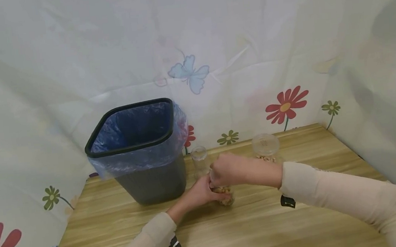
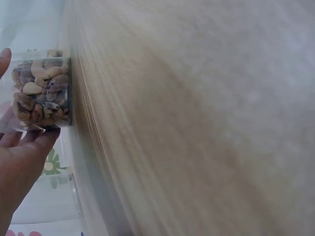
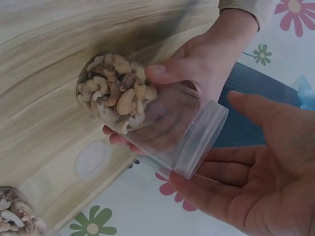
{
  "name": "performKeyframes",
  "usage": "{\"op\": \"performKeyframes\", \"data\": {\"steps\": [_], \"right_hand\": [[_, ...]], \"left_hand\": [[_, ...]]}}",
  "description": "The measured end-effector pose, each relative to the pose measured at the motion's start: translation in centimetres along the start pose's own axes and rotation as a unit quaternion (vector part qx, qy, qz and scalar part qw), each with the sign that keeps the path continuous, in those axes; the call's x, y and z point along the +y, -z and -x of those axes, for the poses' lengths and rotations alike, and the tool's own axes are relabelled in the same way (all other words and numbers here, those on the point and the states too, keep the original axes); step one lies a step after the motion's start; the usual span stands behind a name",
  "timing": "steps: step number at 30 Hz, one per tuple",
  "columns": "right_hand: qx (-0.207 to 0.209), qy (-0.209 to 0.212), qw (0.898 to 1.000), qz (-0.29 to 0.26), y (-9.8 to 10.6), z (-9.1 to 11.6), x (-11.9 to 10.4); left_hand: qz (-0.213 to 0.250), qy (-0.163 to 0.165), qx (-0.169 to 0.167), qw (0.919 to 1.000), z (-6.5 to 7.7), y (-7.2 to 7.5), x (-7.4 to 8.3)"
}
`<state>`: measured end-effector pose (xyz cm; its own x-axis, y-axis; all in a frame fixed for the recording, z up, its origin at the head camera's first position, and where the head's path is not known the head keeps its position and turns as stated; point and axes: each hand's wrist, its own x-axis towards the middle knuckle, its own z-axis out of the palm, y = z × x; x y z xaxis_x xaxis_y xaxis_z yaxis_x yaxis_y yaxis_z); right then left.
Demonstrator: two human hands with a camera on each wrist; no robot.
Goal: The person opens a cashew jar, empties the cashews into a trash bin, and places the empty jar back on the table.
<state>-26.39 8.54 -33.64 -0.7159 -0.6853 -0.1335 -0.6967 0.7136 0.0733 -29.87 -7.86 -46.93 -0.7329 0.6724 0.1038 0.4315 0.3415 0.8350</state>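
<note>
A clear jar (image 3: 165, 118) part-filled with mixed nuts (image 3: 118, 93) stands on the wooden table. My left hand (image 1: 201, 191) grips its side, thumb on the near face and fingers round the back. Over the top, my right hand (image 1: 228, 170) holds the clear lid (image 3: 202, 140), with fingers and thumb spread round its rim. The lid sits on the jar's mouth in the right wrist view. From the left wrist, the nuts (image 2: 42, 91) show through the jar wall beside my left hand (image 2: 24, 162). In the head view my right hand hides the lid.
A grey bin (image 1: 153, 183) with a blue plastic liner stands to the left. Behind my hands is an empty clear jar (image 1: 199, 159). Another lidded jar (image 1: 265, 144) with nuts stands further right. Flower-printed sheeting (image 1: 238, 95) hangs along the table's back and sides.
</note>
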Motion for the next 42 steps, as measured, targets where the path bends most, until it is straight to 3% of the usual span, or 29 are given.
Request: {"op": "performKeyframes", "data": {"steps": [3,10,13,19,24,29,32,36,42], "right_hand": [[0.017,-0.025,0.998,-0.048,-0.2,0.0,0.2],[0.01,0.053,0.994,-0.093,0.2,0.1,1.4],[-0.004,0.061,0.99,-0.129,0.2,0.2,1.9],[0.007,0.059,0.991,-0.121,0.0,0.2,1.7],[0.033,0.0,0.992,-0.119,-0.1,-0.1,1.0],[0.032,-0.109,0.988,-0.108,-0.3,-0.2,0.2],[0.04,-0.146,0.983,-0.103,-0.5,-0.3,-0.3],[0.058,-0.163,0.98,-0.099,-0.8,-0.4,-0.5],[0.063,-0.141,0.983,-0.097,-0.7,-0.4,-0.5]], "left_hand": [[0.015,0.003,-0.003,0.9999,0.1,0.0,0.1],[0.022,0.005,-0.004,0.9997,0.0,0.0,-0.1],[0.031,0.007,-0.005,0.9995,0.0,0.0,-0.1],[0.026,0.0,-0.009,0.9996,0.1,0.2,0.1],[-0.001,0.005,-0.001,1.0,0.2,0.2,0.0],[0.036,0.018,-0.004,0.9992,0.2,0.1,0.2],[0.043,0.011,-0.002,0.999,0.2,0.0,0.2],[0.017,-0.003,-0.002,0.9999,0.1,0.0,0.1],[0.003,-0.002,-0.008,1.0,0.0,0.1,-0.1]]}}
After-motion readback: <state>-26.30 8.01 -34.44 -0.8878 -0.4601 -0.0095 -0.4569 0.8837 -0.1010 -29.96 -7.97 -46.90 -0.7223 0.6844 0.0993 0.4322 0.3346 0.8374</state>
